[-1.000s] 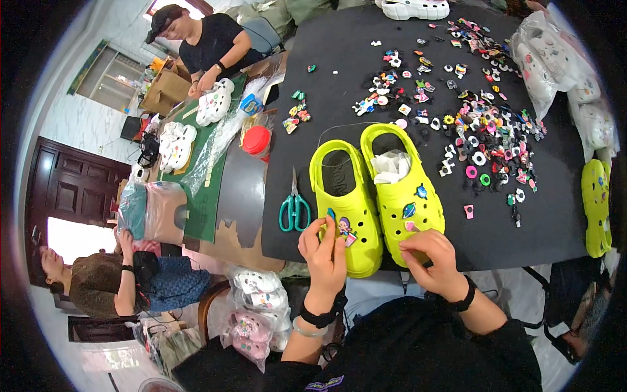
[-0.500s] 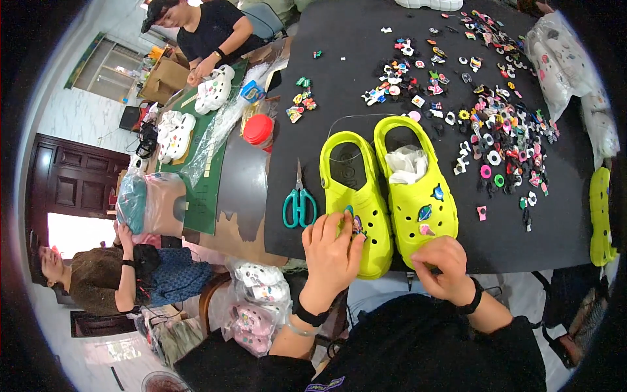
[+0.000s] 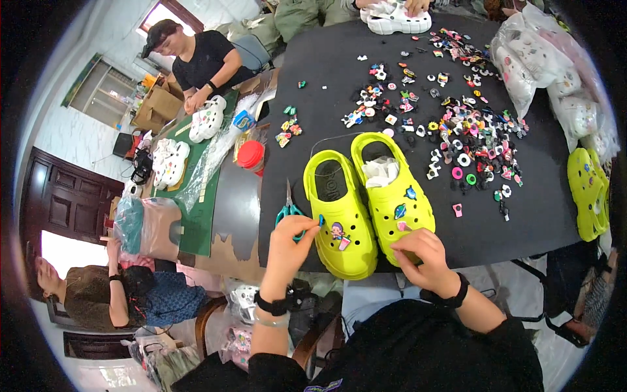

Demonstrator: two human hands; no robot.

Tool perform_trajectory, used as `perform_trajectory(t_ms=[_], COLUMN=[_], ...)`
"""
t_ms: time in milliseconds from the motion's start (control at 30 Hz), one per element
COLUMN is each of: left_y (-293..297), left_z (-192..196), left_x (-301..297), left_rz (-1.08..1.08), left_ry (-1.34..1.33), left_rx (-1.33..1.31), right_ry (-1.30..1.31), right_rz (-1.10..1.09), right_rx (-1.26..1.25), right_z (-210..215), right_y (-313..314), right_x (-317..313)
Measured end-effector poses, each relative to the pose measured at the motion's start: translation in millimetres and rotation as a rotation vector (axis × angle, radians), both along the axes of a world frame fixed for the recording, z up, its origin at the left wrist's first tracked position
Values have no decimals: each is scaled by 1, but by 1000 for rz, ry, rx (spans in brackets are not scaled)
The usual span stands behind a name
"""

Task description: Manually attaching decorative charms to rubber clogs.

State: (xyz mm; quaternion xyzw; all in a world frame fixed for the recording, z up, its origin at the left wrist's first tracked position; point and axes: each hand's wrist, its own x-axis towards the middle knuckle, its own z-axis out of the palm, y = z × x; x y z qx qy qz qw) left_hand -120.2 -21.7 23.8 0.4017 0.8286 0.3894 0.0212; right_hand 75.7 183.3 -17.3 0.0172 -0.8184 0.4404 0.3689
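A: What has changed since half a second ago?

B: The left hand [image 3: 289, 243] has moved off the top of the left clog [image 3: 341, 215] to its outer side. Its fingers are pinched together on a small blue charm [image 3: 321, 220] at the edge of the clog. The right hand [image 3: 421, 256] stays at the toe of the right clog [image 3: 394, 193], fingers curled and pressing there; what it holds, one cannot tell.

A: How do the clogs look?

B: Both are bright yellow-green and stand side by side, toes toward the person, at the near edge of the black bench [image 3: 326, 85]. The left clog carries a figure charm [image 3: 337, 230] on its top. The right clog has white paper [image 3: 381, 171] stuffed inside and some charms on its top. Green scissors [image 3: 288, 208] lie just left of the left clog, and a heap of loose charms [image 3: 457, 130] lies farther right.
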Motion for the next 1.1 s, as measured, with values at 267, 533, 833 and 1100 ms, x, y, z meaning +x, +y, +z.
perform_trajectory(t_ms=[267,533,833,1100], left_y=[8,32,37,33], left_z=[18,29,5,1], left_x=[-33,-64,-77,-77], left_rz=[-81,-493,-604,-555], left_ry=[-321,349,233,216], left_rx=[-251,-263,-325,-371], right_ry=[18,-10,0,18], right_rz=[-14,-19,-63,-68], right_rx=[19,42,73,76], right_z=[-1,2,-8,-6], right_y=[-1,-1,-6,-11], right_x=[2,0,1,-3])
